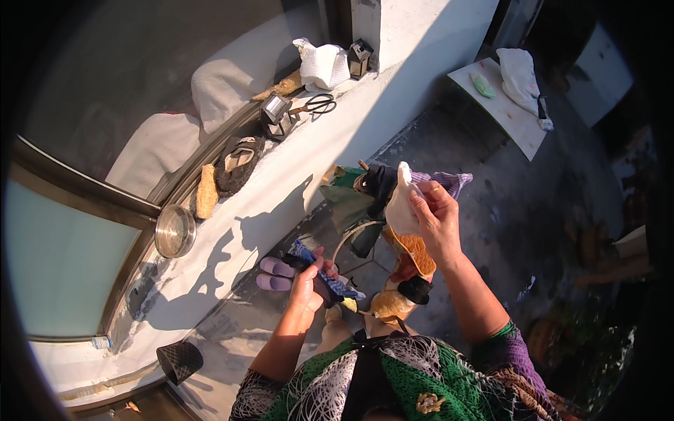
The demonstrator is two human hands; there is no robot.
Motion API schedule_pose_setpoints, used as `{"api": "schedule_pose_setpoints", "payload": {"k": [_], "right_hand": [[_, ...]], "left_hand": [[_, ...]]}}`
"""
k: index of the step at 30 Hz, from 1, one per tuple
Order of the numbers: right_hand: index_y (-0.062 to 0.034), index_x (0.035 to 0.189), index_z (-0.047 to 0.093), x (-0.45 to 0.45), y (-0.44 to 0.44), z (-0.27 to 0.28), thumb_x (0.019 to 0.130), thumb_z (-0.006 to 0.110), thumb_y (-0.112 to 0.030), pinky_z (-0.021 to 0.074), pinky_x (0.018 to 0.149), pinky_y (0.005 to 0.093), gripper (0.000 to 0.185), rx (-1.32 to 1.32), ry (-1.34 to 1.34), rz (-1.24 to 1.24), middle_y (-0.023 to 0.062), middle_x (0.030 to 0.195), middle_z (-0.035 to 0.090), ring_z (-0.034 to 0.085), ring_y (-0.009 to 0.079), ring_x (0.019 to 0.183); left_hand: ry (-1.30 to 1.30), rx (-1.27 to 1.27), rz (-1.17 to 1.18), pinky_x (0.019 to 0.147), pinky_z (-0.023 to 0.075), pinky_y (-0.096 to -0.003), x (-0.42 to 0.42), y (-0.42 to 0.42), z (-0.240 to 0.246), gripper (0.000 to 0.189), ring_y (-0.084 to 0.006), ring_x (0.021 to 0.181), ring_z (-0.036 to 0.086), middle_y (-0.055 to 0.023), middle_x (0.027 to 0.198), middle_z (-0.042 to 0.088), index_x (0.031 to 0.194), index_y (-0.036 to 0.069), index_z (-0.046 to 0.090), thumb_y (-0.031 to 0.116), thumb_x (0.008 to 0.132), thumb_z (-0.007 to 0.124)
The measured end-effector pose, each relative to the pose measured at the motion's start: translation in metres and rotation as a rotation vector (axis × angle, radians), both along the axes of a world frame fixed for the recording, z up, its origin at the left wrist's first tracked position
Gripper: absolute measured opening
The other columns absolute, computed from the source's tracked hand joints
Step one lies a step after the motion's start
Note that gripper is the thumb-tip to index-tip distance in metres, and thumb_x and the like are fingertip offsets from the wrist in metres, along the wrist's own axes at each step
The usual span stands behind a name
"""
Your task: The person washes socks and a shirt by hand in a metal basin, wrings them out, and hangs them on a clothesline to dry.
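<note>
My right hand [439, 218] pinches a limp white piece [403, 210], perhaps a sock, by its side, above a thin round hoop [345, 239]. My left hand [310, 281] is at the hoop's left side, with its fingers around a blue patterned cloth [342, 288]. Set around the hoop are an orange quilted piece [416, 250], a purple striped cloth [447, 181], a black cloth [380, 181] and a yellowish fluffy piece [390, 305]. A green translucent sheet or bag [342, 197] lies beyond. What supports the hoop is hidden.
Lilac slippers [274, 282] stand on the floor by the white wall. Along the window ledge are a metal bowl [175, 231], loofahs [207, 192], a lantern [277, 116] and scissors [318, 104]. A dark basket [180, 362] stands lower left; a white low table [518, 129] upper right.
</note>
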State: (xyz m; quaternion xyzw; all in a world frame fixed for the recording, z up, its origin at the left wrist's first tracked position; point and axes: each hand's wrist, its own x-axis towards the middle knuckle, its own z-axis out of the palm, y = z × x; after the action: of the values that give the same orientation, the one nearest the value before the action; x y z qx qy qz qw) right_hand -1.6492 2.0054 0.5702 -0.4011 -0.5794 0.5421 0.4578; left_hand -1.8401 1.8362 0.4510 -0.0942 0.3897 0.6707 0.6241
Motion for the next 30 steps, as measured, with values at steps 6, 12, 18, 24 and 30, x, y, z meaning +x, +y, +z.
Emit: {"api": "schedule_pose_setpoints", "payload": {"k": [6, 12, 18, 24, 30], "right_hand": [[-0.0004, 0.097, 0.061, -0.066, 0.058, -0.018, 0.082, 0.065, -0.012, 0.0489, 0.062, 0.0358, 0.020, 0.571, -0.577, -0.043, 0.0153, 0.077, 0.063, 0.064, 0.0299, 0.067], [0.0037, 0.111, 0.056, -0.091, 0.047, -0.049, 0.075, 0.066, -0.006, 0.0505, 0.087, 0.0396, 0.039, 0.590, -0.772, 0.127, 0.0190, 0.131, 0.044, 0.057, 0.0394, 0.105], [0.0025, 0.102, 0.059, -0.073, 0.006, -0.025, 0.073, 0.063, 0.000, 0.0514, 0.080, 0.0402, 0.029, 0.729, -0.599, 0.190, 0.0188, 0.115, 0.054, 0.059, 0.0371, 0.098], [0.0005, 0.108, 0.060, -0.025, -0.055, -0.094, 0.085, 0.066, -0.010, 0.0467, 0.081, 0.0288, 0.026, -0.289, -0.129, 0.947, 0.0050, 0.093, 0.063, 0.058, 0.0137, 0.090], [-0.0029, 0.086, 0.059, 0.000, -0.073, -0.088, 0.088, 0.061, -0.005, 0.0548, 0.084, 0.0362, 0.004, -0.528, 0.381, 0.328, 0.0064, 0.115, 0.048, 0.058, 0.0150, 0.094]], "left_hand": [[0.000, 0.076, -0.040, 0.079, 0.0479, -0.0403, 0.002, 0.004, 0.008, 0.045, -0.0222, 0.084, 0.057, -0.0111, 0.096, 0.061, 0.129, 0.009, 0.046, 0.017, 0.088, 0.062], [-0.023, 0.214, -0.018, 0.094, 0.0434, -0.0449, -0.010, 0.005, 0.017, 0.054, -0.0291, 0.105, 0.057, -0.0160, 0.118, 0.058, 0.140, 0.013, 0.035, 0.025, 0.092, 0.055], [0.005, 0.348, 0.035, 0.105, 0.0352, -0.0508, -0.013, 0.002, 0.031, 0.062, -0.0343, 0.121, 0.047, -0.0187, 0.135, 0.044, 0.146, 0.017, 0.023, 0.023, 0.093, 0.053], [-0.030, 0.558, 0.042, 0.108, 0.0313, -0.0526, -0.009, 0.006, 0.031, 0.066, -0.0350, 0.129, 0.040, -0.0179, 0.138, 0.040, 0.147, 0.019, 0.020, 0.019, 0.091, 0.056], [-0.138, 0.186, 0.341, 0.083, 0.0465, -0.0376, -0.054, -0.021, -0.025, 0.016, -0.0162, 0.085, 0.057, -0.0019, 0.093, 0.059, 0.103, 0.017, 0.059, 0.016, 0.087, 0.062]]}}
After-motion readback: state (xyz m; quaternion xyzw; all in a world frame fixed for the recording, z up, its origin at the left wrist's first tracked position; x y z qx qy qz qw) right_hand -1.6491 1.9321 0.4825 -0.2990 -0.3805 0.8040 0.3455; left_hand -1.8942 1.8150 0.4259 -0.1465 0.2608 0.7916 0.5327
